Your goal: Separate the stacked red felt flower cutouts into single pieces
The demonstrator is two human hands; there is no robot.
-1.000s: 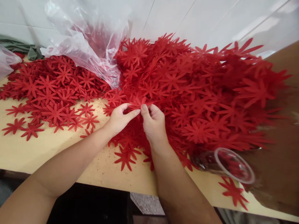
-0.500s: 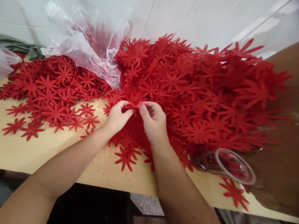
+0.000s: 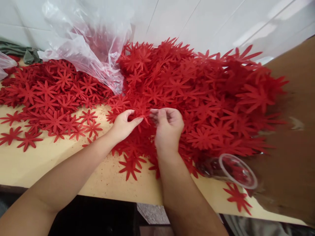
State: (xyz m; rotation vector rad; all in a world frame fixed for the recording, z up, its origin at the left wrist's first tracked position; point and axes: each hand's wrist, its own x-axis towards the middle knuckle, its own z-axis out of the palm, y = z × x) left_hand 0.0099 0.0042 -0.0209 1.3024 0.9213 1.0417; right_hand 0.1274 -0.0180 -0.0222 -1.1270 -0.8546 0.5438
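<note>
My left hand (image 3: 124, 126) reaches in from the left, with its thumb over a red flower-shaped cutout (image 3: 142, 113) with long narrow petals. Its other fingers are partly hidden behind the cutout, against more red pieces. Just to the right, my right hand (image 3: 169, 126) has its fingers curled and thumb pressed to the index finger. Whether a thin piece is pinched there I cannot make out. Both hands are over the front of a large heap of similar red cutouts (image 3: 177, 85).
A second red pile (image 3: 54, 91) lies to the left, beneath a clear plastic bag (image 3: 98, 65). A transparent plastic cup (image 3: 237, 172) lies on its side at the right, by brown cardboard (image 3: 290, 147). One loose red flower (image 3: 237, 198) is near the edge of the pale table (image 3: 118, 186).
My hands, together at one red cutout before, are now slightly apart. The right hand has drawn off to the right and its fingers have curled differently. The view has shifted a little.
</note>
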